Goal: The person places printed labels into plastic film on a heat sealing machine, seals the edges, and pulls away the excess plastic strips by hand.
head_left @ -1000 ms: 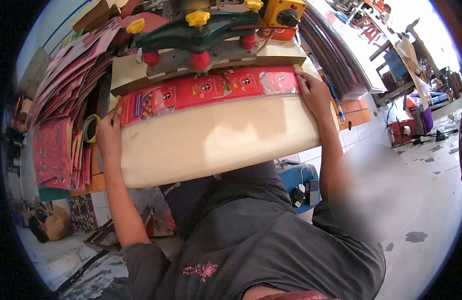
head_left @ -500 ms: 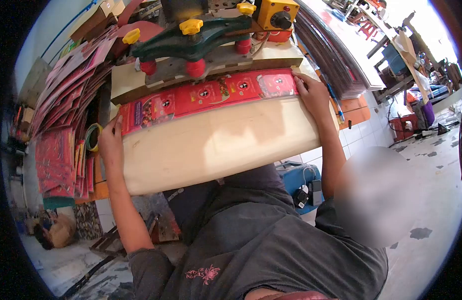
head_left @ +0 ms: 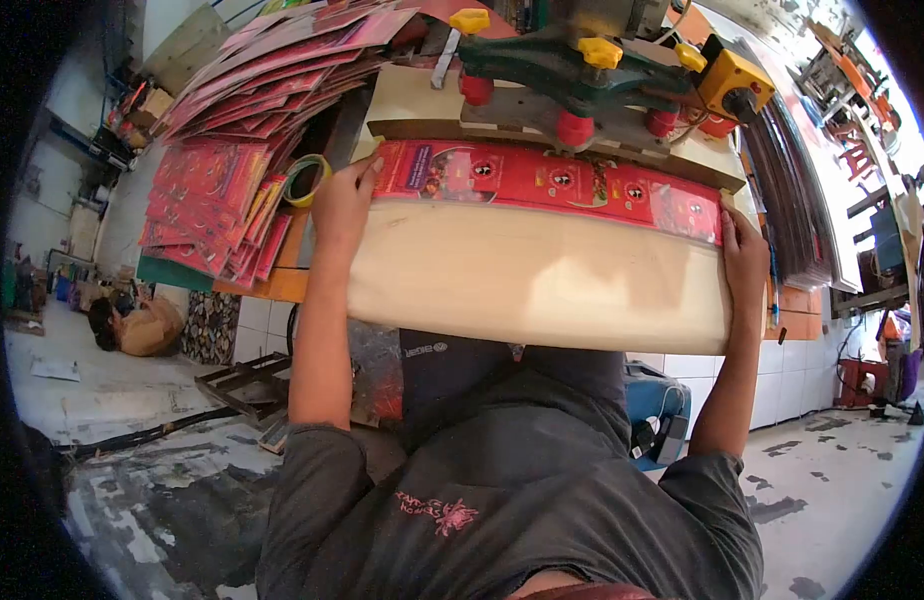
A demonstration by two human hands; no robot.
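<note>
Pinching the strip, seemingly, left hand and right hand have it laid flat between fingertips, mostly outside the press.

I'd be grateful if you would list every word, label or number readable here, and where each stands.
Trousers: upside down, perhaps "EIGER"; too blurred to be sure.
Shirt: pink lettering, unreadable.
Red strip: print too small.
Stacked sheets: print too small.
No number is readable.

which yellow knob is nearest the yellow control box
The rightmost yellow knob, beside the yellow control box; the middle knob and left knob sit farther away.
</note>
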